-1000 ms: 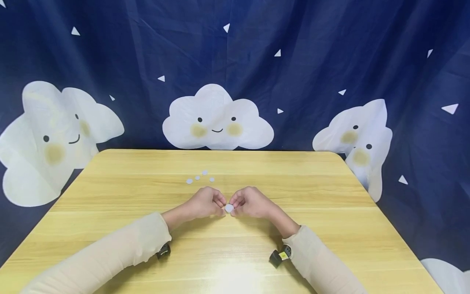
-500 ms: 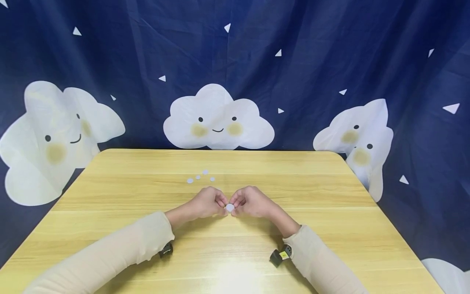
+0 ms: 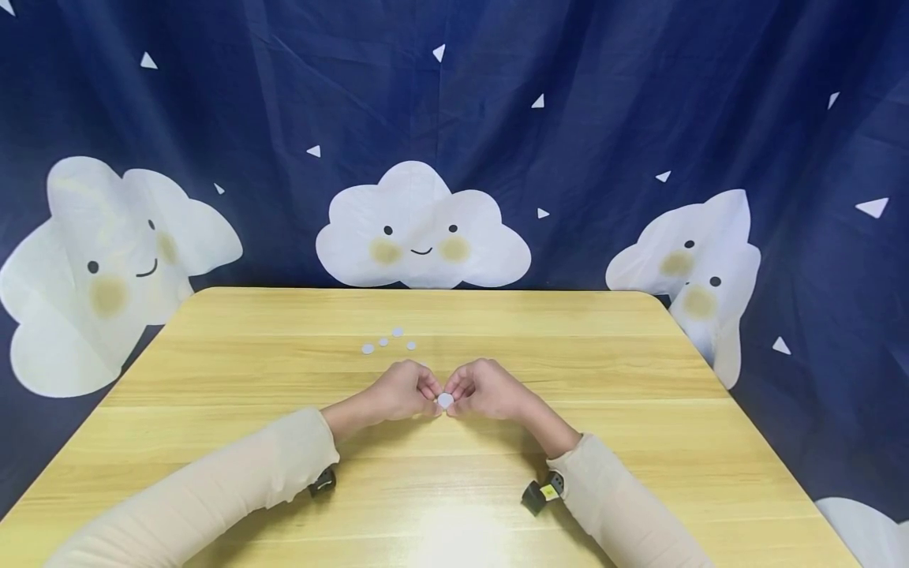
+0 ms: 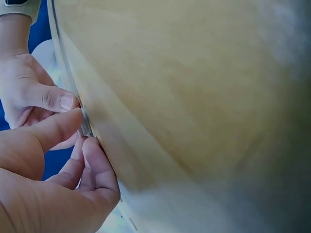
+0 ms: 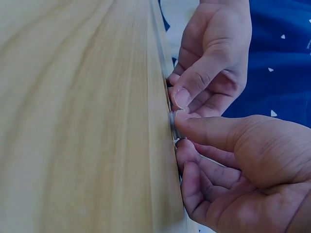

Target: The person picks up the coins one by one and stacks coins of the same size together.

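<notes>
A small stack of round silvery coins (image 3: 445,401) is low over the table between my two hands, its faces washed out to pale in the head view. Seen edge-on in the left wrist view, the coin stack (image 4: 86,127) shows a few thin layers. My left hand (image 3: 401,392) pinches its left side between thumb and fingers. From the other side my right hand (image 3: 490,390) pinches it as well, thumb (image 5: 204,128) nearest the camera in the right wrist view. The fingertips of both hands nearly meet around the stack.
Several loose coins lie beyond my hands, a larger one (image 3: 367,349) at the left and a small one (image 3: 411,345) nearest. The wooden table (image 3: 604,347) ends at a blue curtain (image 3: 568,47) with cloud prints. A bright glare patch shows near the front.
Both hands keep their pinch on the coin stack. The left hand and the stack shift very slightly to the right. The loose coins stay put.
</notes>
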The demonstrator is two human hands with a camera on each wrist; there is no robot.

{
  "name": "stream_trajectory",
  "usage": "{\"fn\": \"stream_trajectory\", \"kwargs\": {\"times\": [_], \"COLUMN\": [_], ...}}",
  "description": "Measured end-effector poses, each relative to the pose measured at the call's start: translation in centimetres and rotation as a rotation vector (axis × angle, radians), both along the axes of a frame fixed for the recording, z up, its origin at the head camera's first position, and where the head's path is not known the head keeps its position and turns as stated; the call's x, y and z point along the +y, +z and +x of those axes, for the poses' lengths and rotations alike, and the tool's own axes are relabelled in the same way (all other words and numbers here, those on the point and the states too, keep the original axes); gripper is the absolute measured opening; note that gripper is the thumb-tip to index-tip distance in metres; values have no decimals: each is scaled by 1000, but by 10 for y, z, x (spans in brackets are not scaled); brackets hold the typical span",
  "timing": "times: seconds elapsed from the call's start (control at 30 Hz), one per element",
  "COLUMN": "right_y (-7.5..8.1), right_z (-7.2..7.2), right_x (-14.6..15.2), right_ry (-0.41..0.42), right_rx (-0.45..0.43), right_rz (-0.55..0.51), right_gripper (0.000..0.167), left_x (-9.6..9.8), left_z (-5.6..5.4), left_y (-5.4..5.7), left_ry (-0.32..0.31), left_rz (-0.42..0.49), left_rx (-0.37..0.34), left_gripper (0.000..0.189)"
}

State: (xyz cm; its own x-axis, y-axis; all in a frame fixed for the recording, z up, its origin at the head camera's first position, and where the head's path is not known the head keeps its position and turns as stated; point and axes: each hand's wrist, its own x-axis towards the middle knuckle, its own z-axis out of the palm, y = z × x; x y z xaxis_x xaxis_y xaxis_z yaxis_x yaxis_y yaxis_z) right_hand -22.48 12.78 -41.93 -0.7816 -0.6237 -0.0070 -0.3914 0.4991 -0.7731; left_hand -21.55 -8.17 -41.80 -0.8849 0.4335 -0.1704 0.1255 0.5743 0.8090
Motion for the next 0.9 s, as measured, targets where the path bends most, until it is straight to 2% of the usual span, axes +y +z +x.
{"fn": "stream_trajectory", "kwargs": {"times": [0.17, 0.37, 0.53, 0.67, 0.9], "right_y": [0, -1, 0, 1, 0], "right_z": [0, -1, -2, -1, -1], "right_x": [0, 0, 0, 0, 0], "right_ry": [2, -4, -11, -11, -15], "right_rx": [-5, -14, -6, 2, -4], "right_rz": [-5, -9, 3, 4, -7], "right_gripper": [16, 17, 16, 16, 16], "left_x": [-1, -10, -25, -37, -49], "left_z": [-2, -10, -21, -31, -51], "left_y": [0, -1, 2, 7, 11], "left_ry": [-3, 43, 58, 103, 174], "left_rz": [-15, -15, 17, 34, -6], "left_rx": [-4, 2, 24, 48, 61], "left_gripper": [18, 19, 20, 18, 19]}}
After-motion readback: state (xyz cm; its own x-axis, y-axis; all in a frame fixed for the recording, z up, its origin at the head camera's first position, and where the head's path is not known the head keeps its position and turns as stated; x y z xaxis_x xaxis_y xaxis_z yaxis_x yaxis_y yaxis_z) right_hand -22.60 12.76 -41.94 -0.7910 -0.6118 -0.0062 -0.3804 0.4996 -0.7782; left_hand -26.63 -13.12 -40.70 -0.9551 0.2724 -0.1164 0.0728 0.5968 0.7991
